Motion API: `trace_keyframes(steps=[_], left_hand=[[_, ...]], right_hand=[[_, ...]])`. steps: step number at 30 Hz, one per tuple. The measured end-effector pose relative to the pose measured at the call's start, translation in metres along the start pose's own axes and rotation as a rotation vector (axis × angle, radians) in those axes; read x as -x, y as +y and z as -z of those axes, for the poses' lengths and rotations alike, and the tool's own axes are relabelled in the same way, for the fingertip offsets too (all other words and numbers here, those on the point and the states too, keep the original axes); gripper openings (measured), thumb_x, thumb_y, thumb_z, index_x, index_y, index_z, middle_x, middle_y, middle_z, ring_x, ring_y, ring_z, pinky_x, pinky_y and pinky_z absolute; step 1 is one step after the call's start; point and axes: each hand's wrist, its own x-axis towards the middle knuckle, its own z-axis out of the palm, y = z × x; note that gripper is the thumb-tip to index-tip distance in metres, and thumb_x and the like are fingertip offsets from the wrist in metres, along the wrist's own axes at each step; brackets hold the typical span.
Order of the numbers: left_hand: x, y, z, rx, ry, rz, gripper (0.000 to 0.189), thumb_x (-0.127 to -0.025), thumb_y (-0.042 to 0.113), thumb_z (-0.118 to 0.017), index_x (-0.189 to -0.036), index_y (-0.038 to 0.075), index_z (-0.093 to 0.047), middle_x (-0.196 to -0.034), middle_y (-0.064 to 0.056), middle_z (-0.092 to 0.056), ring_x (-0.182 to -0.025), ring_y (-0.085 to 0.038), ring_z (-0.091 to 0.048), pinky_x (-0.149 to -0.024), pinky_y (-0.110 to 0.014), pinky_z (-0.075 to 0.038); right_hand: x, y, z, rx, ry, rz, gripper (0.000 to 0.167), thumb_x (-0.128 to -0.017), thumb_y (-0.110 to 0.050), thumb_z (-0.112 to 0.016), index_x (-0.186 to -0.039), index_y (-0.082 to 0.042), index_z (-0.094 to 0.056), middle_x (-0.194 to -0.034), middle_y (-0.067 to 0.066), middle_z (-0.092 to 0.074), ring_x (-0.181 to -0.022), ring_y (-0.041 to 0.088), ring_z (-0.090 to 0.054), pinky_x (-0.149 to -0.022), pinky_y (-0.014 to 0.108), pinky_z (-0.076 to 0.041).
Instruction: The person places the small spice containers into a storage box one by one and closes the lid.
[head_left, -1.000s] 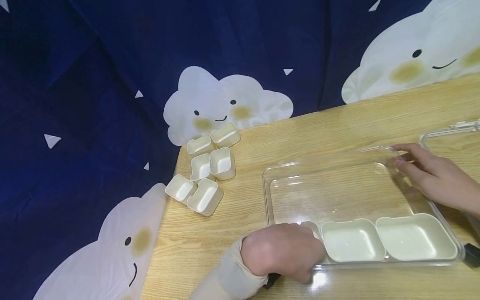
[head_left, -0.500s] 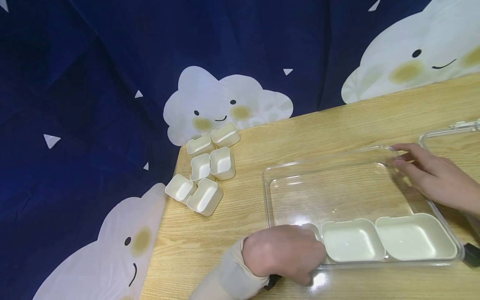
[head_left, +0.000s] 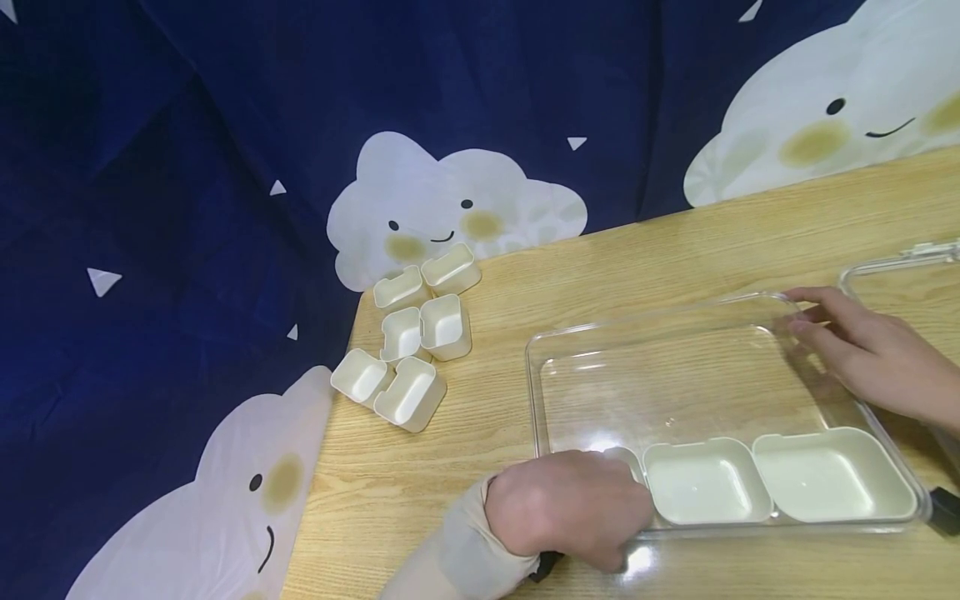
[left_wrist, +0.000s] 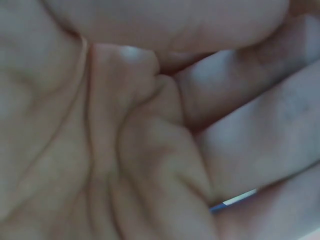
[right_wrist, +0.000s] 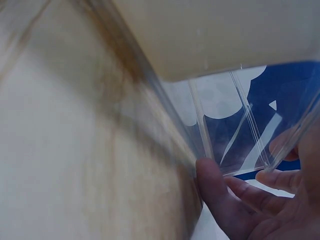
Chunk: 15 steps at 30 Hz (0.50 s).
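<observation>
A clear plastic box (head_left: 600,329) lies on the wooden table, with cream bins in a row along its near side. Over the leftmost bin (head_left: 624,458) my left hand (head_left: 570,507) reaches down with bent fingers and grips it; the hand hides most of that bin. The left wrist view holds only palm and fingers (left_wrist: 260,135). To the right sit a middle cream bin (head_left: 707,482) and a wider cream bin (head_left: 834,477). My right hand (head_left: 870,350) holds the box's far right corner, its thumb against the side wall in the right wrist view.
Several loose cream bins (head_left: 411,393) stand grouped at the table's left edge. Another clear plastic piece (head_left: 892,265) lies at the far right, partly out of view. A dark blue curtain (head_left: 247,108) with white clouds hangs behind and left of the table.
</observation>
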Motion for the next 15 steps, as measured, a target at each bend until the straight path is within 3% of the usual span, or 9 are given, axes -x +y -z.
trace_keyframes(steps=[2,5,13,15], left_hand=[[0.0005,-0.0002,0.0004,0.011,0.000,0.002,0.041,-0.085,0.026,-0.077,-0.061,0.026,-0.043,-0.062,0.012,-0.038,-0.059,-0.004,-0.040,-0.047,-0.019,-0.040],[0.0013,-0.0004,0.0010,0.024,0.001,0.011,0.040,-0.085,0.024,-0.077,-0.062,0.026,-0.043,-0.062,0.012,-0.038,-0.059,-0.004,-0.039,-0.047,-0.020,-0.040],[0.0058,-0.0018,0.0029,0.032,0.040,0.045,0.037,-0.085,0.022,-0.075,-0.061,0.027,-0.047,-0.067,0.014,-0.045,-0.062,-0.004,-0.043,-0.048,-0.020,-0.040],[0.0069,-0.0028,0.0034,0.034,0.051,0.038,0.036,-0.086,0.022,-0.073,-0.062,0.027,-0.047,-0.070,0.014,-0.047,-0.064,-0.003,-0.043,-0.049,-0.020,-0.040]], right_hand=[[-0.0004,-0.0001,-0.0004,0.001,-0.001,0.003,0.049,-0.110,-0.032,-0.045,-0.154,-0.011,-0.041,-0.125,0.032,-0.065,-0.093,0.016,-0.068,-0.067,0.029,-0.045],[-0.0009,-0.0002,-0.0011,0.003,0.000,0.009,0.049,-0.110,-0.031,-0.045,-0.154,-0.010,-0.040,-0.130,0.035,-0.062,-0.100,0.044,-0.067,-0.069,0.033,-0.046],[-0.0017,0.0010,-0.0012,0.004,-0.001,0.007,0.049,-0.110,-0.031,-0.044,-0.154,-0.010,-0.040,-0.130,0.035,-0.062,-0.099,0.042,-0.068,-0.069,0.034,-0.046],[-0.0017,0.0016,-0.0008,0.002,-0.002,0.005,0.049,-0.110,-0.031,-0.045,-0.154,-0.011,-0.041,-0.130,0.035,-0.062,-0.096,0.020,-0.069,-0.068,0.033,-0.046]])
